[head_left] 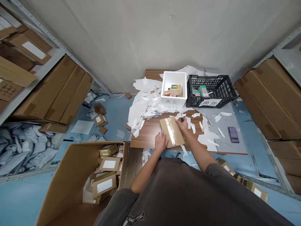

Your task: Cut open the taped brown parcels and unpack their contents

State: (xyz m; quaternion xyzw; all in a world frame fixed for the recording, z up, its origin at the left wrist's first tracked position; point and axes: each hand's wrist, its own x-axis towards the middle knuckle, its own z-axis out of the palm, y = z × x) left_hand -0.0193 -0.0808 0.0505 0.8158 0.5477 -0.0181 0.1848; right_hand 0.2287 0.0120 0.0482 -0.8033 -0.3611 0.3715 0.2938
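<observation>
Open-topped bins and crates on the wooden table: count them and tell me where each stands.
2: a white bin toward the table's far side, and a black crate just to its right. None seems hidden.

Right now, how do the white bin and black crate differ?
The white bin has solid walls; the black crate has lattice ones. The white bin is narrower, the black crate wider. The white bin's characters are on its wall; the black crate's are on a white label. Both are open-topped and hold small items.
</observation>
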